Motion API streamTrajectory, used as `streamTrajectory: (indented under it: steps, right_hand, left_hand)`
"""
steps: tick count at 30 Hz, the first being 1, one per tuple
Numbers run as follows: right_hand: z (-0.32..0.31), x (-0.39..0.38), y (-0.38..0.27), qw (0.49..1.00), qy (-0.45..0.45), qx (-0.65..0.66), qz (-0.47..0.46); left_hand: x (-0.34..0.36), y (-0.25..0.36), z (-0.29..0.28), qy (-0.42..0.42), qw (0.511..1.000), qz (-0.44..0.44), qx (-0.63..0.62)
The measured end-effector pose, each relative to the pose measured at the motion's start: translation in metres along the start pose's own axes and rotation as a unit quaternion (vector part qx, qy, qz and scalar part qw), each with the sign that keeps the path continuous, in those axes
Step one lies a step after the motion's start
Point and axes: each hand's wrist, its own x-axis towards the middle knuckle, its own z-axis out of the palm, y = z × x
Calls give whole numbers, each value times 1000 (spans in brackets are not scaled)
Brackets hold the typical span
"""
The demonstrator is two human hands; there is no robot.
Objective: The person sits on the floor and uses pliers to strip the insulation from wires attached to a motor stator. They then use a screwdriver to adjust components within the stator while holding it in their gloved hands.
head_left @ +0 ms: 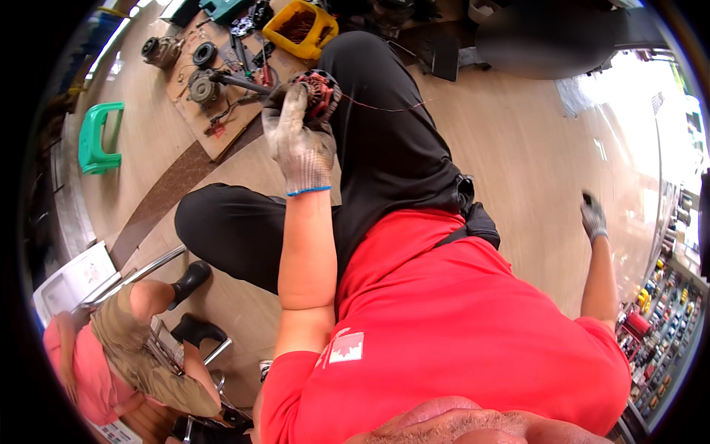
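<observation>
My left hand (298,137), in a soiled grey-white glove, grips a round component (319,96) with red wire windings and a dark rim, held above my bent leg near the top middle. A thin wire (381,108) trails from it to the right; I cannot see clearly where it ends. My gloved right hand (593,216) is out at the far right over the floor, fingers curled, with whatever it may hold too small to make out. A dark bar (244,83) lies just left of the component, partly hidden behind it.
A board (185,96) at top left bears metal housings and tools, beside a yellow plastic container (299,29). A green stool (100,137) stands left. Another person (129,348) sits at lower left by metal tubing. Shelves of small items (662,333) line the right.
</observation>
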Motion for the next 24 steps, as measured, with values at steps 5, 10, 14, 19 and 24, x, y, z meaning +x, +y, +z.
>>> streamTrajectory:
  steps: [5,10,14,19,24]
  right_hand:
    - [-7,-27,-327,753,-36,535,-382]
    - [6,-119,-522,770,86,192,-603]
    - [14,-132,-563,791,-40,196,-578]
    - [32,-61,-504,738,64,124,-660]
    - [3,56,-325,849,114,-6,-515]
  left_hand:
    - [-3,5,4,8,1000,-2,2]
    - [-12,17,8,-31,999,2,-9]
    - [-20,25,9,-38,999,-1,-18]
    - [-11,33,-1,-111,992,-13,-53]
    - [14,44,-10,-50,997,2,-52]
